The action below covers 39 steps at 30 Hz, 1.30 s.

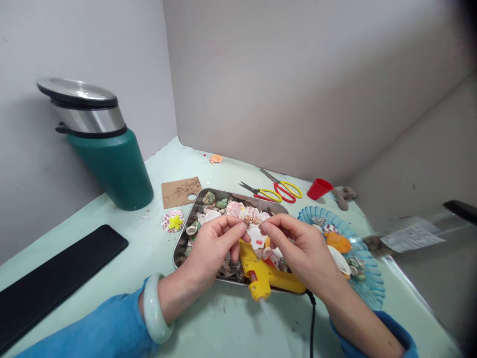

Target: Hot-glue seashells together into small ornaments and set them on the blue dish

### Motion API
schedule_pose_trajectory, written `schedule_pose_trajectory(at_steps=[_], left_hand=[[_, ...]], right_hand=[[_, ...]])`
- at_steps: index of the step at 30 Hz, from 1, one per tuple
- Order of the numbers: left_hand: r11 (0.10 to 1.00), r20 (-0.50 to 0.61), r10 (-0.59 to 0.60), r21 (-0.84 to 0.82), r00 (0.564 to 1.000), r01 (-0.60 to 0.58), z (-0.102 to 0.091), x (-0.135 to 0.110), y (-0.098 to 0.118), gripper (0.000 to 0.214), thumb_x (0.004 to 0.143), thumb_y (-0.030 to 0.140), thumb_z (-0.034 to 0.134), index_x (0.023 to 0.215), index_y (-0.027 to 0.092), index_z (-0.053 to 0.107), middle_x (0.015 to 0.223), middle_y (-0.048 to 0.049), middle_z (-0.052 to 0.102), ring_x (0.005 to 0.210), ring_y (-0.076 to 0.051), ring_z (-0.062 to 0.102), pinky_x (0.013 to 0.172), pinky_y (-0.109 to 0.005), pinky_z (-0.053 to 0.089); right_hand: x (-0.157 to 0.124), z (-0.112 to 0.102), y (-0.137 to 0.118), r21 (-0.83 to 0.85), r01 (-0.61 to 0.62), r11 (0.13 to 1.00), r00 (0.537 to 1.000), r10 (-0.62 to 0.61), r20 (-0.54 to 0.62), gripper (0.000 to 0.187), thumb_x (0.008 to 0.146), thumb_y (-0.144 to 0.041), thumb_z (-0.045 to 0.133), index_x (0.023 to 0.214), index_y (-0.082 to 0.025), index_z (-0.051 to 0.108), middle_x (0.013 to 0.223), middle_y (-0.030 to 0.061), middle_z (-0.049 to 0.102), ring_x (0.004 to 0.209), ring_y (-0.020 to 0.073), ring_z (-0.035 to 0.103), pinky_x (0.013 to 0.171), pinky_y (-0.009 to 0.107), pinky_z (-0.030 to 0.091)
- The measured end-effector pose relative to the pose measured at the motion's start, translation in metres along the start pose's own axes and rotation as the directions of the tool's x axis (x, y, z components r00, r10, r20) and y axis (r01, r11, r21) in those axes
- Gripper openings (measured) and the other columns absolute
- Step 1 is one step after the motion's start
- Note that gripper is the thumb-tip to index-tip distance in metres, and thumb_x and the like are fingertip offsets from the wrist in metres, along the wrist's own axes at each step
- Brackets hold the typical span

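My left hand (219,238), a pale bangle on its wrist, is closed in a pinch above a metal tray (179,248). At its thumb and index tips shows a small brown spiral shell (252,220). Facing it, my right hand (294,238) is also pinched, fingertips a short gap away; what they hold, if anything, is too small to make out. Beneath both hands the tray is full of mixed shells (212,215). A yellow glue gun (261,273) lies across the tray's near edge, with a clear glue stick poking out of its back.
A green bottle (115,169) and a black phone-like slab (63,283) are at left. Cardboard (175,194) and a shell with a yellow star (174,222) lie beside the tray. Scissors (270,195), a red cup (319,189) and a blue scalloped plate (374,273) are behind and right.
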<state>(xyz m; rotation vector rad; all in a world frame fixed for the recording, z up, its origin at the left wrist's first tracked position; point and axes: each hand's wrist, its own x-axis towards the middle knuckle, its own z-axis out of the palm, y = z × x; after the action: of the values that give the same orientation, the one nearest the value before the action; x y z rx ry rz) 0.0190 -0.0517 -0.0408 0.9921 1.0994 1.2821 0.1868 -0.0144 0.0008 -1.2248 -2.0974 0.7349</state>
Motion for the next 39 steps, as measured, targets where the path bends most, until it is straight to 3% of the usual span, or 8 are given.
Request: schedule_pose_trajectory(at_steps=[23,32,39], left_hand=[[1.0,-0.032,-0.018,-0.002,0.999,0.018,0.0006,0.0002,-0.0007,0.028,0.081,0.042,0.064,0.073,0.015,0.063,0.063,0.0007,0.062,0.043,-0.004,0.038,0.047,-0.021,0.03],[1.0,-0.037,-0.006,-0.014,0.999,0.005,-0.0005,0.0012,-0.0034,0.022,0.081,0.038,0.064,0.085,0.016,0.065,0.065,0.001,0.063,0.043,-0.005,0.039,0.047,-0.02,0.029],[0.999,-0.035,-0.031,-0.013,0.999,0.031,0.0025,0.0007,0.0016,0.025,0.078,0.039,0.067,0.082,0.015,0.064,0.07,-0.0008,0.067,0.041,-0.004,0.04,0.046,-0.021,0.03]], right_hand=[[-0.0006,0.0002,0.0002,0.016,0.005,1.0,1.0,-0.006,0.012,0.021,0.09,-0.032,0.052,0.077,-0.019,0.062,0.068,-0.0004,0.059,0.061,0.0132,0.052,0.054,0.024,0.04],[0.0017,0.0012,0.0001,0.105,0.002,0.994,1.0,-0.002,0.0,0.017,0.088,-0.031,0.054,0.084,-0.019,0.064,0.075,0.0012,0.064,0.064,0.0145,0.055,0.059,0.025,0.043],[0.0013,0.0025,0.0039,0.041,0.054,0.998,0.998,-0.052,-0.041,0.016,0.088,-0.026,0.054,0.079,-0.02,0.065,0.07,-0.0008,0.061,0.065,0.0135,0.053,0.059,0.024,0.042]])
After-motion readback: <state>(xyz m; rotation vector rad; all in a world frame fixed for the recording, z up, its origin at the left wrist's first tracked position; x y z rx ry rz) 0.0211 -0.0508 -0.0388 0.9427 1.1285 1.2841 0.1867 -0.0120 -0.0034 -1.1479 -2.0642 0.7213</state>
